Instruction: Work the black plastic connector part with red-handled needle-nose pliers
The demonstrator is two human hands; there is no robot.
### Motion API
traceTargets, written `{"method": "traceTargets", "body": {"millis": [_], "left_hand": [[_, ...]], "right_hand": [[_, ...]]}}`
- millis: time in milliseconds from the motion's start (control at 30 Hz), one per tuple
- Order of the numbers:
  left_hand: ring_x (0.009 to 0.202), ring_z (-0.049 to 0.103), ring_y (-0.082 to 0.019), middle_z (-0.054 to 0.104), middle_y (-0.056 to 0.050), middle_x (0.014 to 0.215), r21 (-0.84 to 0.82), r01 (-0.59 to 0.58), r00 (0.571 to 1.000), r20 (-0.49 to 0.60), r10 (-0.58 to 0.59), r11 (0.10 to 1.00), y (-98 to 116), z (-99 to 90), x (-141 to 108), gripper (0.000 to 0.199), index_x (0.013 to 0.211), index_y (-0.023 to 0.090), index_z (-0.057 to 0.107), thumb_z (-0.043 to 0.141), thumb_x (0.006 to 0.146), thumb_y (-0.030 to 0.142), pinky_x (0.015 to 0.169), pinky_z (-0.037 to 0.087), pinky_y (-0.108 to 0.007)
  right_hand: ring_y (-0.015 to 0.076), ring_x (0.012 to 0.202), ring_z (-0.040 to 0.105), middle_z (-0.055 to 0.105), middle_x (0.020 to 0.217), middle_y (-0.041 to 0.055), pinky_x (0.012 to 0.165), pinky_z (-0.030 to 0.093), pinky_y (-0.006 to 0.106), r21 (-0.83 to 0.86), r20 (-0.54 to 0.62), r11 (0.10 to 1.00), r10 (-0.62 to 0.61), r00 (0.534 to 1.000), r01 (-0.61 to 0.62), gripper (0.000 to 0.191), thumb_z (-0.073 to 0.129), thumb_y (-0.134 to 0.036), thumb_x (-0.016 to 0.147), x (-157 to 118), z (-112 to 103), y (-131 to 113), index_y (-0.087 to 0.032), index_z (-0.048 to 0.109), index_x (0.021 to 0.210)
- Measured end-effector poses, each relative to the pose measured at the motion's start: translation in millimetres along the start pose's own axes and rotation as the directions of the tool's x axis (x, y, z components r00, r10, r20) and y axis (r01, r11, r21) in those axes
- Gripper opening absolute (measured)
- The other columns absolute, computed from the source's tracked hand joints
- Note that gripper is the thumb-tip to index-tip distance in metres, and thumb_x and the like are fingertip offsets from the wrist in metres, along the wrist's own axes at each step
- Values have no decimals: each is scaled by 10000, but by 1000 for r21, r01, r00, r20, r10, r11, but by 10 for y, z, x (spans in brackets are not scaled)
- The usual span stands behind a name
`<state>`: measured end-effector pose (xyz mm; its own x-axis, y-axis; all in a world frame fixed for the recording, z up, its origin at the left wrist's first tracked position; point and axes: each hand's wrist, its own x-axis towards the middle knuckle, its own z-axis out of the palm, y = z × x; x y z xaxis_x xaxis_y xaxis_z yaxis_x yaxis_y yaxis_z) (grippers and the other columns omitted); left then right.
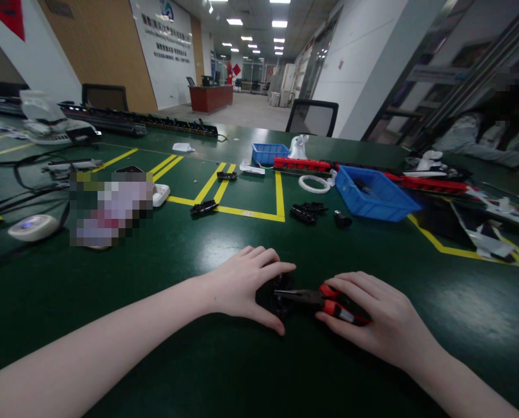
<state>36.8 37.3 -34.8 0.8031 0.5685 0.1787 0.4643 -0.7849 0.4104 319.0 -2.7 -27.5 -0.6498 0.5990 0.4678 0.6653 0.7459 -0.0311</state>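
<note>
My right hand [379, 316] is wrapped round the red-and-black handles of a pair of needle-nose pliers [305, 297]. The pliers point left, and their jaws reach a small black part [281, 284] low over the green table. Around that part curve the thumb and fingers of my left hand [248, 284], thumb on the near side and fingers on the far side. My palm and fingers hide some of the part, so its shape is unclear. Beyond my hands lie similar black parts [305, 213], with a short black cylinder-like piece [342, 218] to their right.
A blue bin [375, 200] holding dark pieces stands at the right, near a white ring [314, 184] and a long red strip [303, 165]. A smaller blue bin [269, 152] is farther back. Left are a blurred-out phone-like object, a white mouse [33, 227] and cables. Another person sits far right.
</note>
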Motion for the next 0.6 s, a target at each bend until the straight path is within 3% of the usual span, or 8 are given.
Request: {"method": "traceTargets", "body": {"millis": [67,167,333,600], "left_hand": [[1090,534,-300,543,-113,1250,16,-18,1000,17,17,1000,7,-13,-2,1020,1502,241,360,708,690,752,914,438,-411],[1086,532,-304,536,-117,1235,45,-53,998,32,51,998,8,-33,-10,982,1472,245,416,696,689,767,908,439,-407],[1097,539,-277,546,-100,1226,60,-70,997,33,68,996,-50,-74,-35,738,1403,219,484,664,821,635,899,443,-380],[980,572,-215,579,-57,1114,91,-55,998,3,55,994,-106,-82,-48,383,1183,202,582,621,918,475,808,455,-340]], "right_hand": [[181,758,670,705,925,92,634,558,300,-3,-9,1000,-7,1000,7,292,655,-412,872,5,-10,3,-167,646,1030],[178,763,672,706,927,90,638,560,295,-7,-4,1000,-15,1000,15,288,655,-405,873,13,-33,4,-166,647,1035],[177,759,671,709,927,85,632,558,295,-10,1,1000,-5,1000,5,294,654,-411,870,-14,-60,28,-173,644,1044],[181,775,676,713,941,89,649,559,301,-31,4,999,-19,1000,19,291,633,-413,886,-34,-59,48,-180,636,1059]]}}
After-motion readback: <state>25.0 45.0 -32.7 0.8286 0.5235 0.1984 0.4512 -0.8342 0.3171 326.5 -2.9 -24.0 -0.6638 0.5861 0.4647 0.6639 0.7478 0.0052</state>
